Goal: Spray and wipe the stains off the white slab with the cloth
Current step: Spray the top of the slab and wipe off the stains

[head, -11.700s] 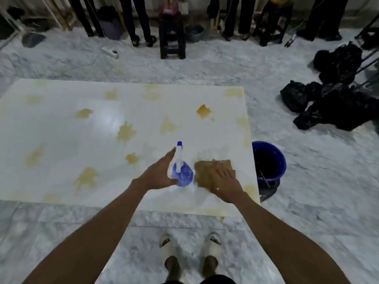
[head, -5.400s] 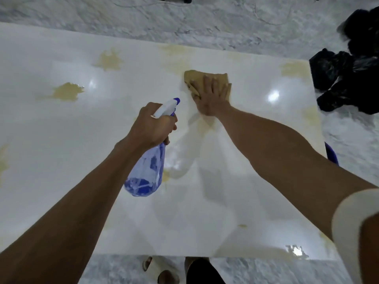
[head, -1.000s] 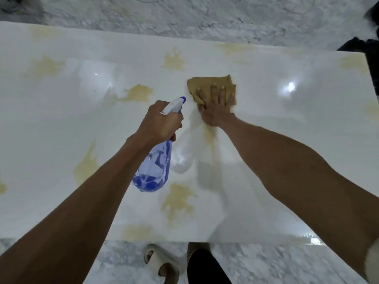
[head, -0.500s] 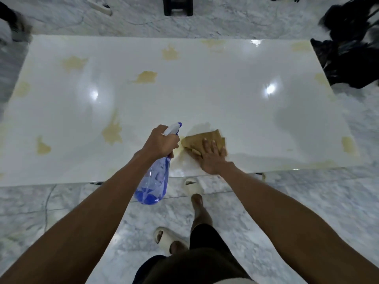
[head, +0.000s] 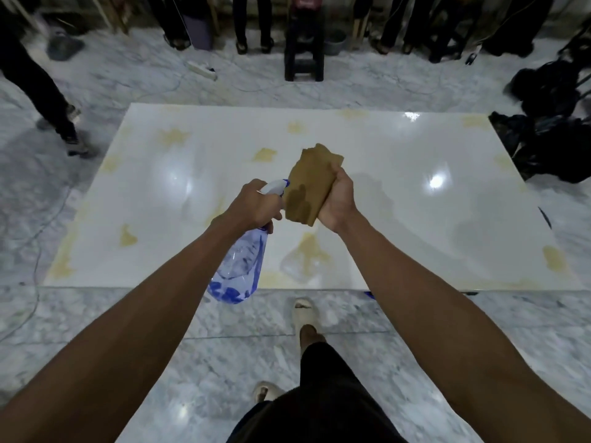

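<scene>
Right hand [head: 339, 199] grips the cloth [head: 311, 183], left hand [head: 252, 206] the spray bottle [head: 241, 266], above the stained slab [head: 399, 219].

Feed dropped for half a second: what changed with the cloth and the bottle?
The right hand has lifted the tan folded cloth off the glossy white slab and now grips it in the air. The left hand still grips the clear blue spray bottle. Yellow stains remain.

Count: one slab [head: 367, 199]; one cloth [head: 311, 183]; one spray bottle [head: 240, 266]; two hands, left [head: 256, 204] and right [head: 340, 199]. One black stool [head: 303, 43] beyond the slab. One power strip [head: 201, 70] on the floor. Yellow stains, blurred at edges: at least ten.
</scene>
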### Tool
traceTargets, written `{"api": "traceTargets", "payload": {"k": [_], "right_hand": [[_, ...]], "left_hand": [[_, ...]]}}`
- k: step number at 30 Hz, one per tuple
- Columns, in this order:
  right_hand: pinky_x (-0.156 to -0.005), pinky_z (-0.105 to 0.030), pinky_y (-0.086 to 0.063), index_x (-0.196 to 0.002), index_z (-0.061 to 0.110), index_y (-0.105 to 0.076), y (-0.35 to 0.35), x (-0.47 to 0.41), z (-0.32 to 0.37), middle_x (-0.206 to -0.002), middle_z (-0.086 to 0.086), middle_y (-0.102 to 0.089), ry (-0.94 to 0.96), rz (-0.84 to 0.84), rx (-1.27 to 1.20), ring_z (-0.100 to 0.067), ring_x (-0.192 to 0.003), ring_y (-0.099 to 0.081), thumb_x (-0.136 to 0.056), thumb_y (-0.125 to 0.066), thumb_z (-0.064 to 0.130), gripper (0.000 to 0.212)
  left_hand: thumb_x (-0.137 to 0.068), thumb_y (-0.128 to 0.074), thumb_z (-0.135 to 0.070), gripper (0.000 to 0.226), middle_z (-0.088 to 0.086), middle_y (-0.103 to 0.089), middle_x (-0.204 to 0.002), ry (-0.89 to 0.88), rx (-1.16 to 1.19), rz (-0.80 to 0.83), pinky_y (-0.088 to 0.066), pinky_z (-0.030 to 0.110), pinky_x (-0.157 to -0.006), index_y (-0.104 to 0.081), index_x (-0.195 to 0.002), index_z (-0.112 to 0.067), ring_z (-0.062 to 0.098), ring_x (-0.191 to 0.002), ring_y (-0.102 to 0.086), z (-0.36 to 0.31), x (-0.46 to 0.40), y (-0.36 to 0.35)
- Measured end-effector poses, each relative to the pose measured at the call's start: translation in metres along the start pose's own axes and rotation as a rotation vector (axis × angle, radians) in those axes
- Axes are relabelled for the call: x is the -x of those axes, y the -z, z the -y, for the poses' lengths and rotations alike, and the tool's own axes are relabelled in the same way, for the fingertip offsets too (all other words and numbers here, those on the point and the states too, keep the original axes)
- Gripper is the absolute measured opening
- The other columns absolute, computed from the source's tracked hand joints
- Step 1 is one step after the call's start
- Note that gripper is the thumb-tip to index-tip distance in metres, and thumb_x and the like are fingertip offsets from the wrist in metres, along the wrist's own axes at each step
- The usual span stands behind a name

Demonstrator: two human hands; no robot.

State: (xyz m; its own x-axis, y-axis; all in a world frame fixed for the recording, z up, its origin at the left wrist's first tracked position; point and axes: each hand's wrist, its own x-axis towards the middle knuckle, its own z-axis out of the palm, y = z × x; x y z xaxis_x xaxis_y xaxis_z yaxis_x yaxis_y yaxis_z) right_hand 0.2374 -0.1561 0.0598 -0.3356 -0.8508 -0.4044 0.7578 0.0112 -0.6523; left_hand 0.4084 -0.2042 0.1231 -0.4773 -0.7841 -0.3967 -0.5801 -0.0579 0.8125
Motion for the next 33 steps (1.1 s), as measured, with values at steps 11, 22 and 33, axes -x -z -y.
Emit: {"api": "traceTargets", "payload": {"k": [11, 22, 33], "right_hand": [[-0.093, -0.042, -0.054, -0.142, 0.01, -0.053, -0.048, -0.109, 0.016, -0.129, -0.015, -0.064, -0.118, 0.049, 0.055, -0.03, -0.106, -0.065, -0.104, -0.035, 0.046, 0.055], [-0.098, -0.042, -0.049, -0.122, 0.012, -0.066, -0.006, -0.193, 0.009, -0.119, -0.012, -0.067, -0.402, 0.038, 0.211, -0.028, -0.104, -0.063, -0.099, -0.046, 0.05, 0.049], [-0.086, -0.043, -0.045, -0.134, 0.012, -0.053, 0.017, -0.376, 0.085, -0.114, -0.015, -0.063, 0.184, -0.049, 1.616, -0.035, -0.104, -0.061, -0.101, -0.027, 0.05, 0.057]], "left_hand": [[-0.088, -0.053, -0.022, 0.031, 0.025, -0.063, -0.068, 0.136, -0.03, -0.001, -0.052, 0.031, -0.057, -0.061, -0.079, 0.007, 0.027, -0.044, -0.056, -0.017, -0.101, 0.041], [-0.092, -0.051, -0.033, 0.041, 0.026, -0.069, -0.084, 0.276, -0.004, -0.01, -0.053, 0.034, -0.064, -0.065, -0.084, 0.004, 0.029, -0.058, -0.062, -0.023, -0.215, 0.034], [-0.096, -0.055, -0.013, 0.027, 0.022, -0.067, -0.081, 0.22, 0.087, -0.059, -0.05, 0.026, -0.045, -0.065, -0.097, 0.012, 0.013, -0.037, -0.053, -0.02, -0.291, 0.039]]}}
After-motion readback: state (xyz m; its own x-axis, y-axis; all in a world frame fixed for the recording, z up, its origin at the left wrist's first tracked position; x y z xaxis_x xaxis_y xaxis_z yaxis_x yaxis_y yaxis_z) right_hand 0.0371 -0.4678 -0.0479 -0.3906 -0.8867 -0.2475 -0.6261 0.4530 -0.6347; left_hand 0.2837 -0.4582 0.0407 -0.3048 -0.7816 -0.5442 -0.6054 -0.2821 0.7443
